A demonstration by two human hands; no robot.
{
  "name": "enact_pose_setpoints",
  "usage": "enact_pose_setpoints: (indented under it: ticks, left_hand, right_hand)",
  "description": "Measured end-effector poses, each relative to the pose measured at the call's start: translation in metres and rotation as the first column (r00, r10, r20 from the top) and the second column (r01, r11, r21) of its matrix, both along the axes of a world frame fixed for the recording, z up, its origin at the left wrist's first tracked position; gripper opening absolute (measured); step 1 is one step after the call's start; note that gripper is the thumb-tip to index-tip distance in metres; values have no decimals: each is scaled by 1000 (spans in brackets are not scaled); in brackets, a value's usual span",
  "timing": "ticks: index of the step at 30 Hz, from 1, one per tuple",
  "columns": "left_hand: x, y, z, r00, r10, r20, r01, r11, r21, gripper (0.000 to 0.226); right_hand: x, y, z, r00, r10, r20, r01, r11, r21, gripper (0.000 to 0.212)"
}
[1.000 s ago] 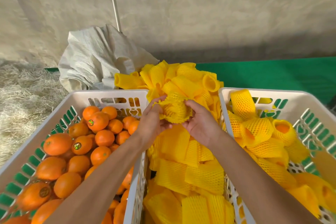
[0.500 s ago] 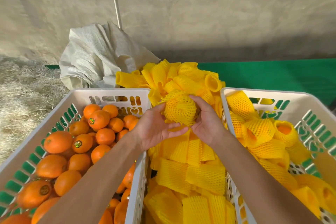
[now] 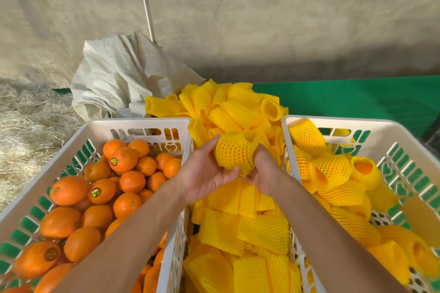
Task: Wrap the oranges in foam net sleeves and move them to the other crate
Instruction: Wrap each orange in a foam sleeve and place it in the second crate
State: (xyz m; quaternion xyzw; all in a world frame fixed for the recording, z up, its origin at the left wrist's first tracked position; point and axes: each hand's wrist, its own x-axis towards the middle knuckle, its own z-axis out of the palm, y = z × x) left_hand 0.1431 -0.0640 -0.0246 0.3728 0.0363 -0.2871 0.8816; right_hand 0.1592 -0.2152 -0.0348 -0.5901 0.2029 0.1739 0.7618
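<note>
Premises present as a fruit-packing area in a farm shed or storehouse; rough, stained plaster wall (image 3: 262,19) at the rear; loose straw (image 3: 26,121) on the ground at left; a crumpled woven sack (image 3: 119,78) against the wall; green sheeting (image 3: 357,97) underfoot; two white slotted crates, one (image 3: 133,126) of bare oranges (image 3: 69,190), one (image 3: 357,123) of netted fruit; a heap of yellow foam net sleeves (image 3: 238,107) between them.
</note>
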Motion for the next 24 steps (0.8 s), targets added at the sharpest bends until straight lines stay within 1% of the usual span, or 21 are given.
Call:
enact_pose_setpoints:
  ticks: [2,3,5,6,8,10,11,13,14,15,16,17,18,19,20,21,22,23,24]
  left_hand:
    - [2,-1,0,992,104,78,-110,991,73,50]
    - [3,-1,0,980,157,124,-172,978,121,50]
    - [4,1,-1,952,233,199,-273,939,207,46]
    - [5,1,-2,941,251,228,-302,925,229,44]
    - [5,1,-4,928,263,263,-324,918,227,41]
    - [6,2,-7,933,263,243,-311,933,181,41]
    - [6,2,-8,943,248,223,-285,946,153,40]
    - [7,2,-9,960,189,206,-217,968,124,39]
    - [7,1,-9,964,158,213,-188,974,127,41]
    - [6,-1,-9,965,136,222,-170,975,140,44]
    - [5,-3,-8,966,127,225,-166,973,162,49]
    - [4,-5,-7,966,131,223,-174,967,186,54]
    - [3,-5,-6,963,148,226,-195,959,205,58]
    - [4,-5,-5,955,175,240,-228,950,214,59]
    - [5,-3,-4,941,209,265,-268,940,209,57]
    - [8,0,-3,923,247,297,-312,929,198,52]
    - [11,3,-1,899,285,332,-359,915,185,44]
    - [15,9,1,871,322,372,-405,898,171,35]
    - [18,14,2,837,354,417,-451,878,161,26]
  right_hand:
    - [3,2,-3,985,-107,137,119,989,-87,47]
    - [4,1,-4,962,-128,242,158,981,-109,48]
    - [1,3,-2,884,-72,462,137,985,-109,49]
    - [-2,5,0,851,-25,525,91,991,-100,52]
    - [-7,11,1,804,82,588,21,986,-166,65]
    - [-9,14,-2,770,152,620,33,960,-277,67]
    - [-10,14,-3,768,139,625,64,954,-292,65]
    - [-11,7,1,745,66,663,146,955,-259,54]
    - [-10,3,5,721,38,692,202,944,-262,51]
    - [-9,-3,10,696,18,718,280,914,-294,54]
    - [-6,-12,15,665,-1,747,386,857,-343,60]
    - [-2,-23,18,617,-15,787,519,759,-392,67]
    - [2,-37,21,559,-2,829,652,619,-438,71]
    - [5,-51,22,521,44,852,755,443,-484,72]
    - [7,-66,22,524,99,846,809,251,-531,69]
    - [9,-80,19,576,143,805,804,78,-589,65]
    - [10,-92,13,664,161,730,743,-35,-668,60]
    - [10,-101,5,777,156,610,626,-94,-774,58]
    - [9,-105,-2,884,141,446,463,-123,-878,59]
